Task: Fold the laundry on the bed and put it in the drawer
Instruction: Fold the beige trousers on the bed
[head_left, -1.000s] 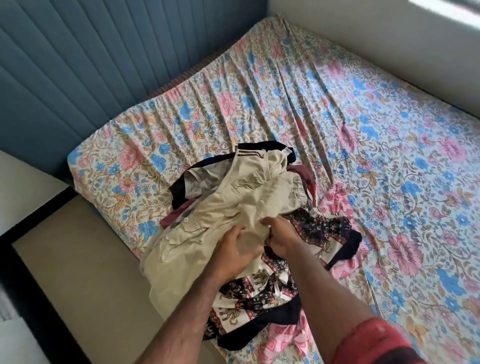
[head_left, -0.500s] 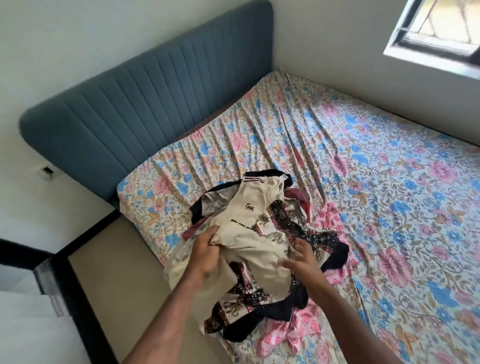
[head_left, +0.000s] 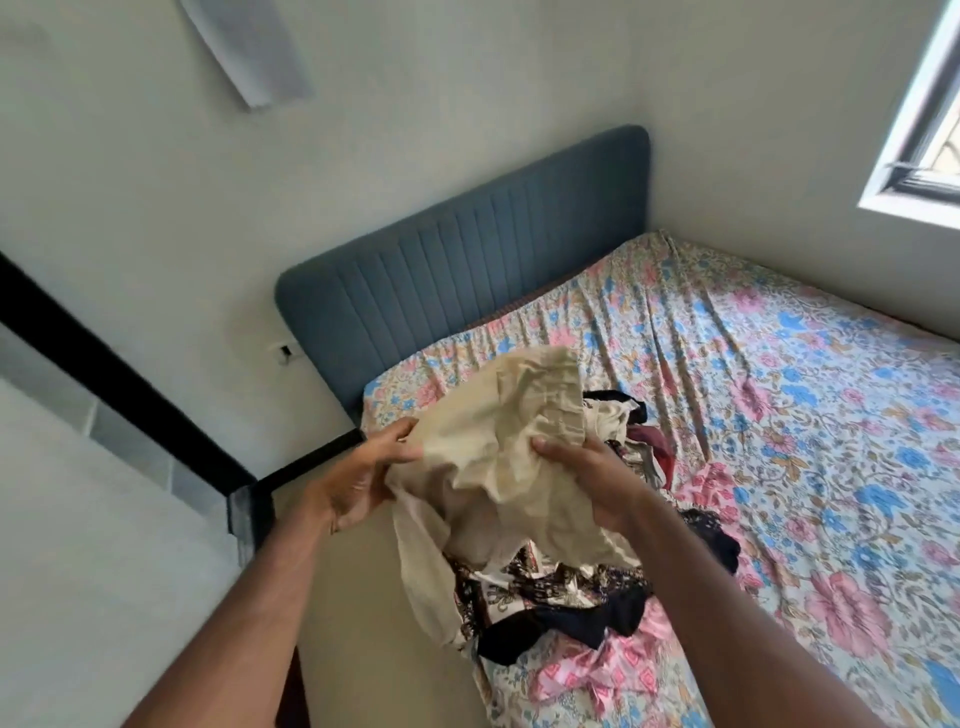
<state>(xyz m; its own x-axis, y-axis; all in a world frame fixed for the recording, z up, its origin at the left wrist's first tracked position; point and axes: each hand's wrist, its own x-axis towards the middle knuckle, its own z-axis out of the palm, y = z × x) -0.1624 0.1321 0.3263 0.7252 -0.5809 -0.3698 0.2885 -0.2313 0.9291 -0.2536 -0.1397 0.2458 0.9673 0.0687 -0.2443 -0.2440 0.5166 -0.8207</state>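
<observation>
From the head view, you are holding a beige garment (head_left: 498, 467) up in the air with both hands, just above the near edge of the bed (head_left: 779, 415). Your left hand (head_left: 358, 483) is gripping the garment's left edge, thumb on top and fingers (head_left: 343, 519) curling underneath the cloth. Your right hand (head_left: 587, 473) is grasping the bunched fabric on the other side, with the thumb pressing over the front and the other fingers hiding behind the cloth. The garment is hanging crumpled between the two hands, its upper part standing up above them and a pale strip trailing down below your left hand.

Under the lifted garment, the rest of the laundry pile (head_left: 561, 597) is lying on the bed near its left edge: a dark patterned piece with cream and black print, a dark navy piece (head_left: 545, 623) beneath it, and a pink patterned cloth (head_left: 608, 670) closest to you. More dark and maroon fabric is showing just behind your right hand.

The bed is wearing a floral sheet in pink, blue and cream. A blue padded headboard (head_left: 467, 270) is standing against the pale wall (head_left: 156, 208) behind it. A window (head_left: 924, 130) is showing at the upper right corner. No drawer is appearing in this view.
</observation>
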